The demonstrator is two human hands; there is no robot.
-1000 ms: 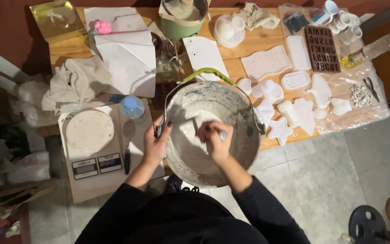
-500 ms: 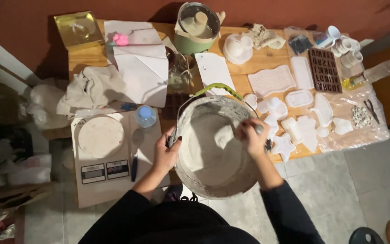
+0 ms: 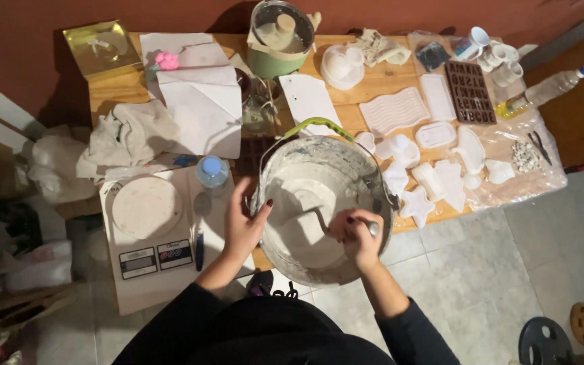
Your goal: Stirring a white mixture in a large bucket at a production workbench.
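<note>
Here, at centre frame, the large round metal bucket (image 3: 322, 209), its inner wall smeared with pale grey-white paste, stood at the near edge of the wooden table (image 3: 123, 84). The right hand (image 3: 354, 233) was closed in a fist around the handle of a thin metal stirring tool (image 3: 319, 220), whose long axis ran from the fist up and to the left, its far end sunk in the paste. The left hand (image 3: 243, 223) gripped the bucket's left rim, thumb over the edge, fingers curled outside. White plaster casts (image 3: 434, 179), smooth and matte, lay to the right on clear plastic; a digital scale (image 3: 147, 223) sat at lower left. Compared with half a second earlier, the right hand had moved from the bucket's right side toward its lower centre.
</note>
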